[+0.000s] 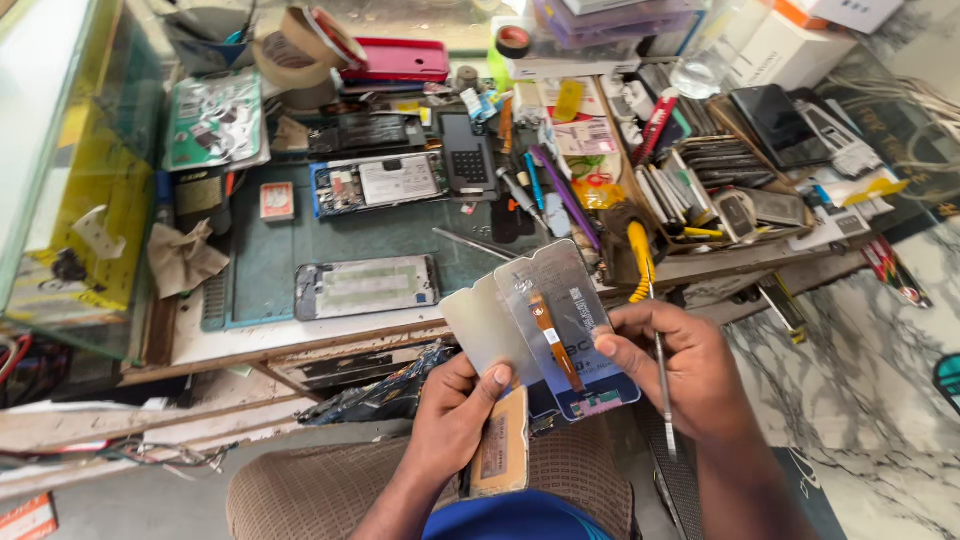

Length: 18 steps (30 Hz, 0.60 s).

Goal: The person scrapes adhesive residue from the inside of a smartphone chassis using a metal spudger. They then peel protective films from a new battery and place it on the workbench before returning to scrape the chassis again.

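Screen panel: I see a thin phone screen panel (560, 330) with an orange ribbon cable down its back, held up over the lap, just in front of the table (300, 335) edge.
Protective sheet: a pale sheet (485, 325) is fanned off the panel's left side, overlapping it.
Left hand: my left hand (455, 410) has its grip closed, thumb on the sheet's lower edge; a tan flat piece (500, 450) hangs beneath it, how it is held I cannot tell.
Right hand: my right hand (675, 365) pinches the panel's right edge with the thumb, and a slim metal tool (662, 385) is tucked between the fingers, point downward.
Step in hand: I judge the sheet is being parted from the panel.
Next move: it would call for a steady, even pull while the panel is kept flat.
On the table: a bare phone frame (365, 287) lies on the green mat (280, 250), an opened phone (378, 184) behind it.
Hard to make out: the panel's lower corner and the tool's tip are unclear.
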Each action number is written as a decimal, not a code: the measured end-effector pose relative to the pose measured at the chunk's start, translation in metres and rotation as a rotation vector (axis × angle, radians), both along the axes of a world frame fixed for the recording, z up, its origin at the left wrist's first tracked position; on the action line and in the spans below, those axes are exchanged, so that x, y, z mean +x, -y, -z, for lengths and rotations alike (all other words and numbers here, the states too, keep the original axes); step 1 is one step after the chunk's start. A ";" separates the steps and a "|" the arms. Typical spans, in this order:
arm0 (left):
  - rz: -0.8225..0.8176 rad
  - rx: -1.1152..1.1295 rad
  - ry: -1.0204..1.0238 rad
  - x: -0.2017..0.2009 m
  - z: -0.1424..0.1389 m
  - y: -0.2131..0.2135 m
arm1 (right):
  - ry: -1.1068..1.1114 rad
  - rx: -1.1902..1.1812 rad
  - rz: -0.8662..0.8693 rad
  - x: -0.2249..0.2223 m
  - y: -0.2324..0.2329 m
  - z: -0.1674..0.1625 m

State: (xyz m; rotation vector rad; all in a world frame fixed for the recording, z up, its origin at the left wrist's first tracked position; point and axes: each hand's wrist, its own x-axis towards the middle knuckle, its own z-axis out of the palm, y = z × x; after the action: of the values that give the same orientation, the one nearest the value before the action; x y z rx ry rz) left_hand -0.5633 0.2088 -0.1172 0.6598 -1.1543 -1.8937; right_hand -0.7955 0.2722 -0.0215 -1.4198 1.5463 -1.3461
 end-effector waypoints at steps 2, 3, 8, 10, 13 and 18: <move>0.009 -0.026 0.006 0.004 0.000 0.000 | -0.009 0.043 -0.021 0.008 0.004 0.007; 0.027 -0.045 0.016 0.006 0.000 -0.001 | -0.020 0.085 -0.037 0.013 0.005 0.009; 0.184 -0.025 0.099 0.008 0.005 -0.008 | -0.036 0.162 -0.100 0.023 0.008 0.008; 0.222 -0.008 0.086 0.008 0.009 -0.010 | -0.060 0.247 -0.097 0.022 0.009 0.003; 0.094 -0.008 0.180 0.002 0.015 -0.010 | -0.079 0.174 -0.132 0.023 0.008 -0.004; 0.058 -0.029 0.011 0.006 0.017 -0.009 | 0.073 0.040 -0.093 0.035 0.008 -0.003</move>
State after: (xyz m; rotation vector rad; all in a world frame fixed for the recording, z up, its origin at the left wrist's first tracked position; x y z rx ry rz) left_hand -0.5574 0.2177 -0.1342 0.6275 -1.2176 -1.9204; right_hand -0.7604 0.2646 -0.0188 -1.3854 1.4355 -1.2904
